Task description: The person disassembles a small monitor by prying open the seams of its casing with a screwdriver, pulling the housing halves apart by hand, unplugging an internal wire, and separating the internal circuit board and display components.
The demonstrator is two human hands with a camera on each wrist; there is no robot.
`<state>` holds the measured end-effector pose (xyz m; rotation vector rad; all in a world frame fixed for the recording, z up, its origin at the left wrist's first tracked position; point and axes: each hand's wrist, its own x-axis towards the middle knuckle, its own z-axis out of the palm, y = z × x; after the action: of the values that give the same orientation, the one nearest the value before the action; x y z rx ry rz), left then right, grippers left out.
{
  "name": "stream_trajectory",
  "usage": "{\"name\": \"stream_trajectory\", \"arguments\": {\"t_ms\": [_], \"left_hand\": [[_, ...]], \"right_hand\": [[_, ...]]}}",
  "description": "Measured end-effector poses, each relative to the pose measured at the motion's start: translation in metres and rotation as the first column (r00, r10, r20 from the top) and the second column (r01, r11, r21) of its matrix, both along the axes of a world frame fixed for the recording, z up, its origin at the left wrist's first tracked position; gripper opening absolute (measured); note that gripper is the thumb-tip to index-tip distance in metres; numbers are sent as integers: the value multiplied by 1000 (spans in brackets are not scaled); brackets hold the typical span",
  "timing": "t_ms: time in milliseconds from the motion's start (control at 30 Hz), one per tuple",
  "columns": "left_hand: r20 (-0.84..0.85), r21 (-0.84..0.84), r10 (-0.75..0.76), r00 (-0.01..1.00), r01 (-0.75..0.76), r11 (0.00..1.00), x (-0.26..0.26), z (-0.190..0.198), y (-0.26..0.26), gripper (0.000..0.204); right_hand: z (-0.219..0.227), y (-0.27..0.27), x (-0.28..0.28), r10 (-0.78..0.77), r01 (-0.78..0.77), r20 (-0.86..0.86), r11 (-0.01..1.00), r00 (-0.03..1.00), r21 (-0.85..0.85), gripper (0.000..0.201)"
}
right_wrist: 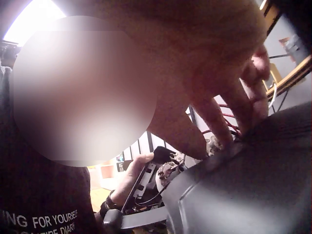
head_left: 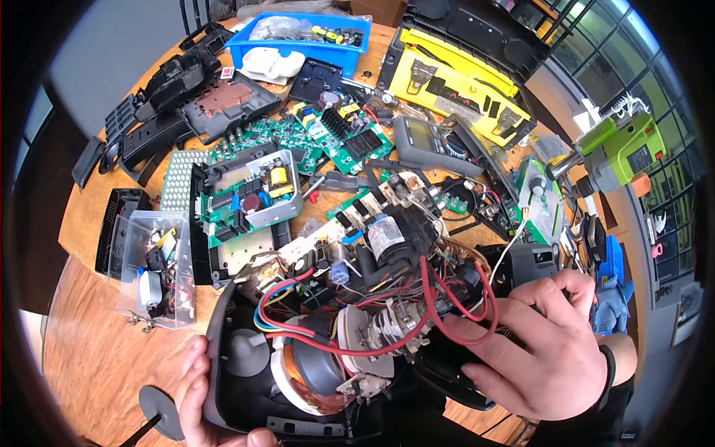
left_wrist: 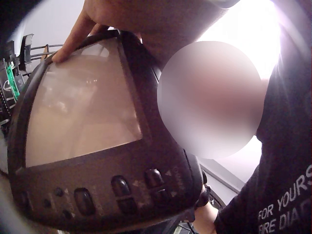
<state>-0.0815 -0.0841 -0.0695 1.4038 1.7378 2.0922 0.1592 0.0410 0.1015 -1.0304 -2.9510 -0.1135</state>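
An opened black CRT monitor (head_left: 316,372) lies in front of me, its picture tube, copper coil and wiring exposed. My left hand (head_left: 195,398) grips the left side of its front casing, fingers at the outer edge. In the left wrist view, a fingertip rests at the rim of the screen (left_wrist: 83,107), above a row of black buttons (left_wrist: 119,187). My right hand (head_left: 540,346) reaches over the black rear shell (right_wrist: 234,185), its fingers bent beside looped red wires (head_left: 491,298). Its fingertips are partly hidden; whether they pinch anything, I cannot tell.
Behind the monitor lie green circuit boards (head_left: 350,145), a grey multimeter (head_left: 432,145) and a yellow case part (head_left: 454,89). A blue bin (head_left: 298,56) stands at the back. A clear box (head_left: 153,268) of parts is left, a green power tool (head_left: 622,153) right.
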Motion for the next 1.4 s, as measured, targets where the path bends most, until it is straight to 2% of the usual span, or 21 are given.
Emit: {"name": "stream_trajectory", "arguments": {"t_ms": [100,167,233,333,400,433,533,567,633,700,767,800,867,967,1033,1200,1400], "left_hand": [[-18,19,-4,1000,4,1000,-3,4,2,79],[-163,4,-85,983,86,996,-10,15,2,73],[-156,-1,-97,983,99,995,-10,13,1,74],[-144,-10,-112,983,112,994,-9,13,-1,75],[-102,-33,-127,987,124,992,-8,14,-2,76],[-103,-35,-132,986,130,991,-7,15,-1,76],[-62,-15,-93,994,92,996,-1,16,2,73],[-61,-18,-99,993,98,995,0,15,3,73],[-62,17,-73,995,74,997,3,14,5,72],[-49,39,-67,997,69,997,5,14,8,70],[-38,56,-45,998,48,997,8,17,11,64],[140,-10,74,987,-73,997,15,9,8,78],[142,-24,75,987,-72,997,12,7,6,78],[141,-35,75,987,-71,997,7,8,8,76],[140,28,-21,990,17,999,4,6,10,76],[174,56,14,985,-24,998,6,5,16,74],[192,61,-6,981,-6,998,3,6,21,71]], "right_hand": [[0,0,1,6,-6,-9,1000,1000,-27,44],[-2,0,2,10,-10,-4,1000,1000,-19,44],[-2,1,4,14,-14,5,1000,1000,-13,44],[-4,3,8,100,-100,-8,994,995,-51,39],[-5,3,11,163,-175,-110,978,981,-112,34],[-5,4,12,157,-170,-112,979,981,-114,34],[-6,8,18,286,-324,-183,918,941,-230,30],[-7,9,20,280,-319,-184,919,942,-233,30],[-11,11,24,397,-429,-176,876,901,-221,26],[-12,13,27,418,-441,-156,881,895,-172,23],[-13,16,30,497,-529,-200,833,844,-164,20],[-13,17,33,494,-527,-204,834,845,-166,20],[-15,17,38,611,-621,-126,781,781,-62,19],[-16,21,41,637,-645,-144,764,758,-20,16],[-18,21,44,636,-644,-153,765,757,-5,16],[-19,21,53,623,-628,-157,778,766,22,17],[-26,19,65,597,-599,-155,800,787,41,15]]}}
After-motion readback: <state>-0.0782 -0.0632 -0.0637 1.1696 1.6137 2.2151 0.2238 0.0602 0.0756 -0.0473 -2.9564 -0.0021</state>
